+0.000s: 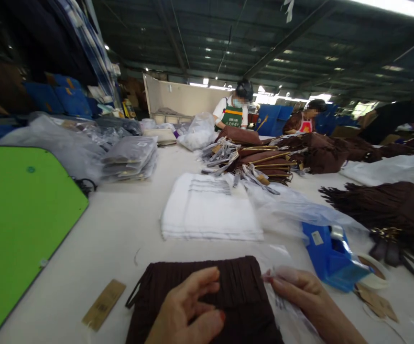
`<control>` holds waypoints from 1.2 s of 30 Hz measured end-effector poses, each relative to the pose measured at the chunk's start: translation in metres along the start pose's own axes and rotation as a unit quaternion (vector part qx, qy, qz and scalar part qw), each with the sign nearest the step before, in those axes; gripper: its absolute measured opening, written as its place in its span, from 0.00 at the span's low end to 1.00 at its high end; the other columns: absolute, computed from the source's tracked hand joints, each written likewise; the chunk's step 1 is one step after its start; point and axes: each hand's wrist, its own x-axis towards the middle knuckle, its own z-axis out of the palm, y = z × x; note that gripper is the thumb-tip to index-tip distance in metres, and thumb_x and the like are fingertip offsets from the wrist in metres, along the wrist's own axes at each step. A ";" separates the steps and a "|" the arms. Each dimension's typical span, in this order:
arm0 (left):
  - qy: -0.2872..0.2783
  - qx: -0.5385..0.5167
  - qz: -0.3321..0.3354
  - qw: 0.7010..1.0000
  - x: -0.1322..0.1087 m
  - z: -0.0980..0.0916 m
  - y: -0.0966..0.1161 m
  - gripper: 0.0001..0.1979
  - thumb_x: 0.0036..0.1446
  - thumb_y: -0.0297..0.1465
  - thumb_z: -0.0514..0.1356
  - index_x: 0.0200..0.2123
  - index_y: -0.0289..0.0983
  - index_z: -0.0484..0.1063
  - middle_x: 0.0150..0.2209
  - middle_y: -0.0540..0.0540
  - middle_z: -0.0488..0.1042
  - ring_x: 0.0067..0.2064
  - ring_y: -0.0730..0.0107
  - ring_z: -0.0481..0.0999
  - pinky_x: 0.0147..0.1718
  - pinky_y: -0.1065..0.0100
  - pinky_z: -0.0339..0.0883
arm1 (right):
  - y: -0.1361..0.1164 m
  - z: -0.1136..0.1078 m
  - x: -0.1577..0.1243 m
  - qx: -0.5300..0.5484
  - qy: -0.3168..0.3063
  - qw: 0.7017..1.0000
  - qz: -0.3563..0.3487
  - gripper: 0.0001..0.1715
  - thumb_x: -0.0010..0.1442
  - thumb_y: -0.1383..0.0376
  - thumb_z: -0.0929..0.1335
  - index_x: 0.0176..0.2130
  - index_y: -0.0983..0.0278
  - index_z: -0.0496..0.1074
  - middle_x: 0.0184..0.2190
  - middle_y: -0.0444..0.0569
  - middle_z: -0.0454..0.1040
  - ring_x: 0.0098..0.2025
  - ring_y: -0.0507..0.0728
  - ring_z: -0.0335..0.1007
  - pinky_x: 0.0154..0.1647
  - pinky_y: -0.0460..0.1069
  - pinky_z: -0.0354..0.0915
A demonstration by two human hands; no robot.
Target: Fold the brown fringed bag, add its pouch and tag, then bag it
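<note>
A dark brown pleated pouch (235,282) lies flat at the table's near edge, with a thin loop at its left side. Over its front hovers or rests my left hand (189,306), fingers apart and nothing held; whether it touches the fabric I cannot tell. My right hand (303,291) is closed in a pinch at the pouch's right edge, gripping a transparent plastic bag (282,306) with faint print. A brown card tag (103,305) lies left of the pouch. Just beyond it sits a stack of white printed plastic bags (210,210).
A blue tape dispenser (332,258) and a tape roll (375,270) stand right. Brown fringed bags (389,210) lie behind them. Stacked brown pouches (264,160) and packed grey bags (131,157) sit farther back. A green panel (24,215) borders the left. Co-workers (234,112) work beyond.
</note>
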 end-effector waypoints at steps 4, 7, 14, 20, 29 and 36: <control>-0.064 -0.248 -0.147 0.955 0.016 0.025 0.010 0.32 0.39 0.44 0.69 0.47 0.36 0.69 0.50 0.37 0.68 0.47 0.56 0.71 0.35 0.65 0.68 | 0.008 0.037 -0.010 0.014 -0.192 0.981 0.036 0.19 0.48 0.53 0.72 0.27 0.67 0.72 0.15 0.38 0.59 0.17 0.43 0.49 0.18 0.41 0.45; -0.036 -0.211 -0.080 0.974 0.010 0.021 0.014 0.20 0.38 0.35 0.70 0.38 0.37 0.75 0.47 0.42 0.71 0.44 0.63 0.71 0.40 0.69 0.64 | 0.014 0.051 -0.009 0.027 -0.272 0.960 0.061 0.18 0.50 0.55 0.71 0.25 0.67 0.68 0.16 0.38 0.56 0.17 0.42 0.46 0.18 0.42 0.40; 0.109 -0.073 -0.071 0.989 -0.013 -0.010 0.016 0.10 0.44 0.35 0.64 0.22 0.33 0.73 0.21 0.50 0.71 0.24 0.75 0.65 0.26 0.72 0.59 | 0.019 0.058 -0.006 -0.044 -0.265 0.961 0.065 0.20 0.46 0.53 0.73 0.31 0.67 0.72 0.18 0.38 0.60 0.20 0.43 0.49 0.20 0.41 0.44; 0.143 -0.071 -0.081 0.984 -0.024 -0.022 0.009 0.08 0.42 0.33 0.64 0.24 0.33 0.73 0.22 0.49 0.72 0.26 0.74 0.68 0.27 0.74 0.59 | 0.013 0.060 -0.007 -0.098 -0.130 0.986 -0.044 0.18 0.53 0.50 0.68 0.31 0.62 0.69 0.28 0.42 0.68 0.31 0.49 0.61 0.33 0.44 0.57; 0.142 -0.120 -0.156 0.970 -0.017 -0.025 0.006 0.16 0.35 0.38 0.67 0.22 0.33 0.69 0.18 0.52 0.66 0.21 0.78 0.63 0.20 0.76 0.55 | 0.013 0.071 0.002 -0.171 -0.155 0.972 -0.045 0.22 0.50 0.47 0.68 0.32 0.64 0.71 0.21 0.40 0.62 0.23 0.47 0.51 0.23 0.44 0.47; 0.106 0.051 -0.096 0.988 -0.023 -0.032 0.000 0.24 0.50 0.50 0.53 0.31 0.33 0.72 0.19 0.51 0.66 0.22 0.73 0.65 0.22 0.73 0.58 | 0.013 0.062 0.015 -0.149 -0.093 0.984 0.004 0.26 0.45 0.45 0.69 0.29 0.65 0.68 0.18 0.39 0.59 0.20 0.46 0.49 0.20 0.44 0.44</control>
